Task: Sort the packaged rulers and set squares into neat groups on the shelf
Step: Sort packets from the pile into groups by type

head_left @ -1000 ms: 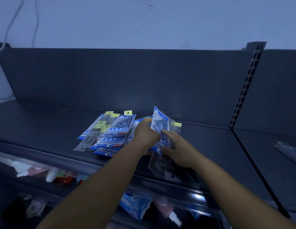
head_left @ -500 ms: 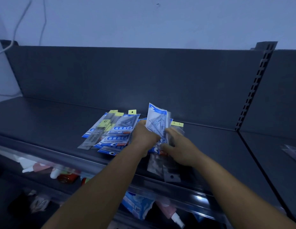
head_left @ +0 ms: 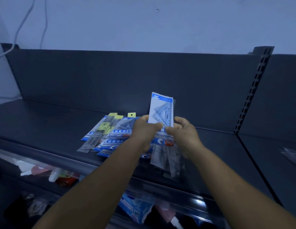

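left hand (head_left: 144, 129): frame centre, thumb and fingers pinching the lower part of a set-square pack (head_left: 162, 111); fingertips hidden behind the pack.
right hand (head_left: 183, 134): just right of the left hand, thumb tip on the same pack's lower edge, other fingers curled behind it; grip reads as a pinch.
set-square pack: held upright above the shelf (head_left: 44, 123), blue-and-white card, clear triangles visible through the film; lower half covered by both hands.
clear sleeves (head_left: 167, 160): hang below the hands, centre-right; contents too blurred to tell, can't tell which hand carries them.
pile on shelf (head_left: 111, 136): left of the hands, blue-carded packs fanned and overlapping; count not readable, right edge hidden by the left forearm.
ruler packs (head_left: 101, 131): long narrow ones with yellow header tabs, lying across the pile's left side.
far right: a clear packet (head_left: 291, 154) on the neighbouring shelf bay, cut off by the frame edge.
lower shelf (head_left: 64, 177): bottles and bags behind a clear front strip, bottom of the frame, dim and smeared.
wall, upper left: white cables (head_left: 20, 28).
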### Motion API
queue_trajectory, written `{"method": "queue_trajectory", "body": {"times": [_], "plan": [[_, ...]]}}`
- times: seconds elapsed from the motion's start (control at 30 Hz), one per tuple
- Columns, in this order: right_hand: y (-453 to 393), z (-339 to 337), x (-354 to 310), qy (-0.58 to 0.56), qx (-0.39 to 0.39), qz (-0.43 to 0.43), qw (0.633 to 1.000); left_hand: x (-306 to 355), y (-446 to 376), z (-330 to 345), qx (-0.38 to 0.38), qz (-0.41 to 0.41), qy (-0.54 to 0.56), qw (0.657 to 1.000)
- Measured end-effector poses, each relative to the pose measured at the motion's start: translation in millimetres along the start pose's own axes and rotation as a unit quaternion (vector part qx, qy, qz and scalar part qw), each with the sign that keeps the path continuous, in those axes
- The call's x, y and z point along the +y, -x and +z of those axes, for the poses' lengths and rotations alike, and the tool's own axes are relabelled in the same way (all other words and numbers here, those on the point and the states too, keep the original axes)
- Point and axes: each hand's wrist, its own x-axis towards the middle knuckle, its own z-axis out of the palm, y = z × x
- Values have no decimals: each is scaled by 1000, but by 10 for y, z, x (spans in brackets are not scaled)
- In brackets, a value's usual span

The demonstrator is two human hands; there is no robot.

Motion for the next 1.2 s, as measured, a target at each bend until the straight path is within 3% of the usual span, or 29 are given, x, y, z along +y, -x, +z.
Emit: {"method": "queue_trajectory", "body": {"times": [0.47,0.7,1.0,1.2], "plan": [[162,-929,-225,10,83,-27,996,-3,128,843,-71,55,-61,994],[407,-1802,-301,68,94,-44,992,-50,410,1700,-111,8,-44,993],[648,-3293,-289,71,91,32,993,-262,859,2962,-131,-55,-40,989],[706,-3878,-194,8,77,69,995,-384,1025,3384,-116,-71,-23,990]]}}
